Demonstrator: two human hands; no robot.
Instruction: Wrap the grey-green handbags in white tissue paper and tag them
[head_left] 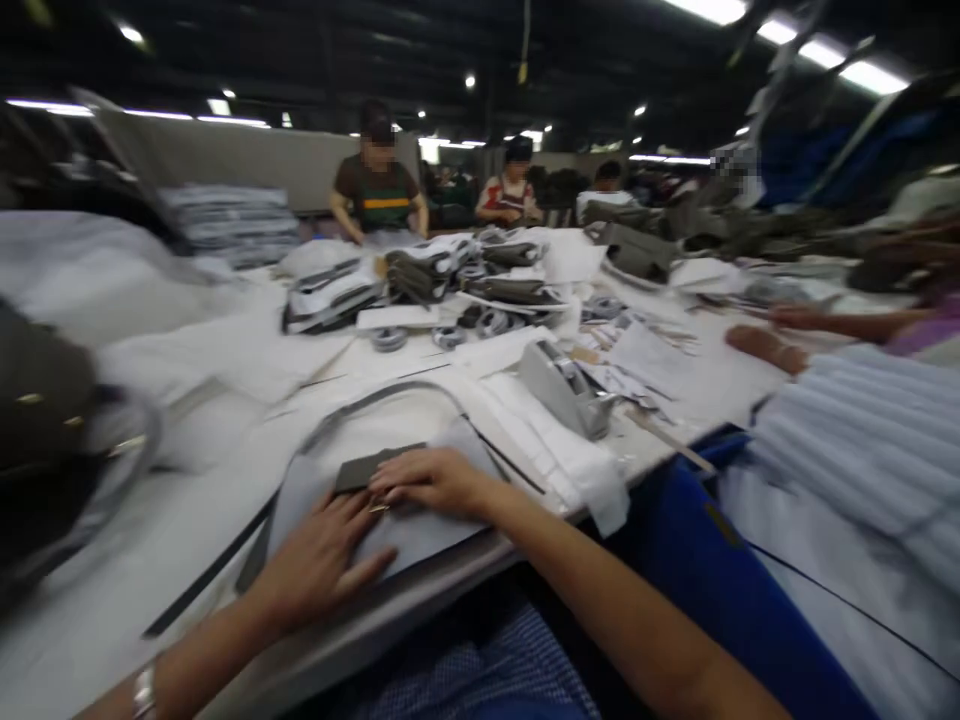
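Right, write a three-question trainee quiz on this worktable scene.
1. True or false: both hands, left hand and right hand, lie flat on the grey sheet.
2. What sits right of the hands, past the white folded fabric? A) tape dispenser B) kettle C) drill
3. What small dark thing lies under the right fingertips?

Key: 1 true. 2 A. 3 a dark grey flat piece.

Both hands lie on a sheet (420, 535) at lower centre of the frame: left hand (322, 560) lower left, right hand (431, 482) just right, touching a flat piece (364, 468). Tape dispenser (564, 388) sits right of centre; stacked bundles (420, 275) lie behind, upper centre.
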